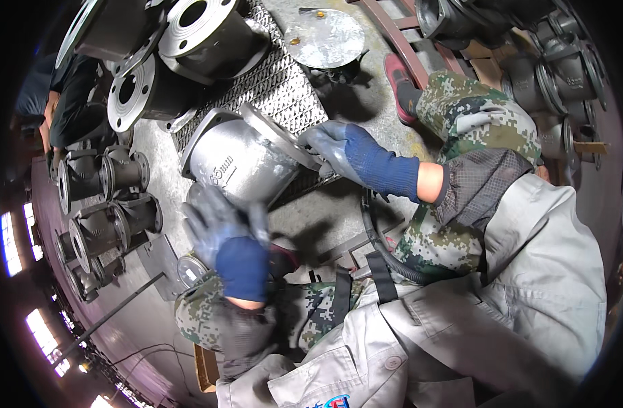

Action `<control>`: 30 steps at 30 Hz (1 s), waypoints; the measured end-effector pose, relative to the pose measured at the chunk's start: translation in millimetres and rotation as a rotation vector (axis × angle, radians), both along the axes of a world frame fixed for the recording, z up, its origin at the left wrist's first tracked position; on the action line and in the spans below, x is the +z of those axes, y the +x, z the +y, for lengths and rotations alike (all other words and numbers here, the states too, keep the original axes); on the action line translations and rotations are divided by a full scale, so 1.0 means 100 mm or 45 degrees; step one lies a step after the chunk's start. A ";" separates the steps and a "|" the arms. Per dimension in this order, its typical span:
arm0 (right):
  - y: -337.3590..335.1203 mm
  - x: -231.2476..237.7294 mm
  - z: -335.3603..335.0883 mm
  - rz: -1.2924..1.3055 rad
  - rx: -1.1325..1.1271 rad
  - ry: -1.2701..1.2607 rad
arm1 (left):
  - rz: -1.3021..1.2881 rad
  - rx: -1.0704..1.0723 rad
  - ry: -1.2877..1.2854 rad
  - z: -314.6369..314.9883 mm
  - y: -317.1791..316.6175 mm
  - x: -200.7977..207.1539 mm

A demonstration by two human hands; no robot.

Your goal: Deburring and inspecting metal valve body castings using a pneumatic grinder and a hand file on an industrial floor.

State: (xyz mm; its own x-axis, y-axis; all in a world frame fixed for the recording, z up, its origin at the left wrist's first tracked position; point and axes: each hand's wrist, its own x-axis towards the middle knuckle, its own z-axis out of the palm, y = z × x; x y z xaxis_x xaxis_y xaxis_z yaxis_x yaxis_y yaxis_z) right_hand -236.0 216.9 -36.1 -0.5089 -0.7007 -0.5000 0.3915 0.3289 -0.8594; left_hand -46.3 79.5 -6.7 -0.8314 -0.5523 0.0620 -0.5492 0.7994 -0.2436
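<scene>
My right hand [342, 153], gloved blue, curls its fingers over the flange edge of the grey valve body [240, 160], gripping the rim at the body's three o'clock side. My left hand [223, 234] is blurred, fingers spread and loose, at the body's six o'clock; whether it touches the casting I cannot tell. The valve body lies tilted on a metal grating [277, 85] that runs off toward twelve o'clock. Just beyond it at eleven o'clock stand bigger flanged castings [182, 41], close to its upper edge. At nine o'clock a row of small dark valves [104, 204] sits near, across a strip of bare floor. A round plate [325, 37] lies at one o'clock, well apart.
</scene>
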 end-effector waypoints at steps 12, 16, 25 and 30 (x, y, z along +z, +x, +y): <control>-0.21 -0.06 -0.12 0.676 0.103 -0.280 | 0.141 0.176 1.494 0.93 0.32 -1.30; -0.34 0.03 -0.17 0.813 -0.107 -0.393 | -0.031 0.933 2.361 1.17 -0.03 -1.41; -0.43 0.55 0.17 0.108 -0.121 -0.277 | 0.344 0.869 3.133 1.76 -0.32 -1.69; -0.43 0.21 0.11 0.294 -0.048 -0.511 | 0.644 0.843 2.810 1.52 -0.31 -1.03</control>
